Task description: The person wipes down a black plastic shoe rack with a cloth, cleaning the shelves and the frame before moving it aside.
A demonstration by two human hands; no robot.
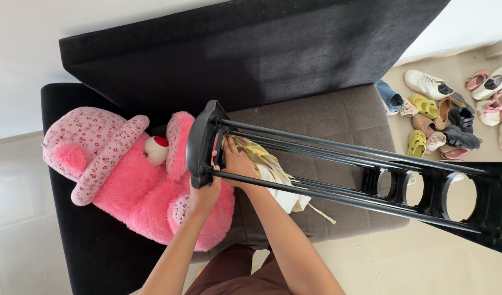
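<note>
L hand (203, 192) fingers wrapped round end ring of black rack (338, 164), lying across sofa (338, 117). R hand (237, 161) fingers press yellow-white cloth (272, 175) inside bars near end ring. Wiping looks underway; rest of bars prob. left.

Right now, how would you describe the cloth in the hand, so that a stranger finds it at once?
Start at the black sofa with the pink teddy bear. A black metal rack lies across its seat. The cloth is inside its bars, under the right hand: the only pale yellow and white thing there.
</note>
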